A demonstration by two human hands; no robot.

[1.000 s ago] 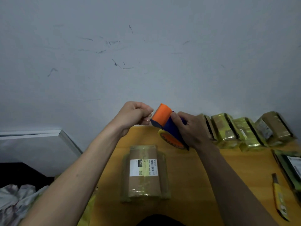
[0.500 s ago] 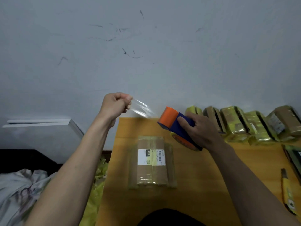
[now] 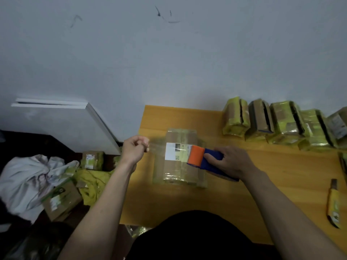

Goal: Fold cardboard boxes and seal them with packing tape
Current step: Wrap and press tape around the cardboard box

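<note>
A flat brown cardboard box [image 3: 179, 169] with a white label lies on the yellow wooden table [image 3: 272, 177], wrapped in yellowish tape. My right hand [image 3: 230, 161] grips a blue and orange tape dispenser [image 3: 203, 160] over the box's right side. My left hand [image 3: 135, 149] pinches the free end of a clear tape strip [image 3: 159, 145] just left of the box. The strip stretches across the label between both hands.
A row of several taped boxes [image 3: 281, 122] leans along the wall at the back right. A yellow utility knife [image 3: 333, 203] lies near the table's right edge. Left of the table, on the floor, lie white cloth [image 3: 28, 177], yellow scraps and more small boxes [image 3: 60, 201].
Both hands came down from in front of the wall to the box. The tape strip, pulled out between them, now spans the box's top.
</note>
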